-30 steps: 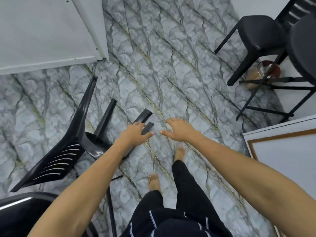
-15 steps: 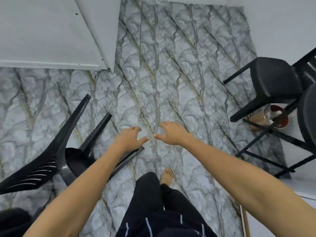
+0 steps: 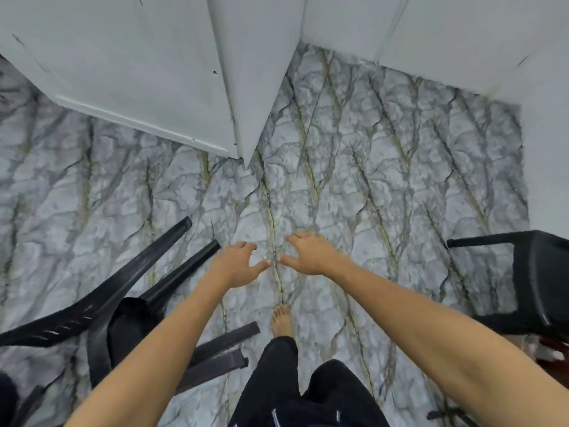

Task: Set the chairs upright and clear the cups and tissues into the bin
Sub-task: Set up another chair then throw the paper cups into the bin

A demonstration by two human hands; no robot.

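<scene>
A black plastic chair (image 3: 101,315) lies tipped on its side on the marble-patterned floor at the lower left, its legs pointing up and to the right. My left hand (image 3: 237,263) hovers just right of the chair's upper legs, fingers apart, holding nothing. My right hand (image 3: 311,252) is beside it, thumb tips almost meeting, also empty. An upright black chair (image 3: 535,282) stands at the right edge. Below it a bit of a red and white object (image 3: 554,352) shows at the frame edge, too cut off to identify.
A white door or panel (image 3: 147,72) juts out from the upper left, its corner over the floor ahead. White walls (image 3: 462,35) close the far side and right. My bare foot (image 3: 281,320) and dark trouser legs are below my hands.
My view has swung forward and up, so the fallen chair has slid lower left and the upright chair to the right edge. Both hands stay open and empty, now off the chair leg.
</scene>
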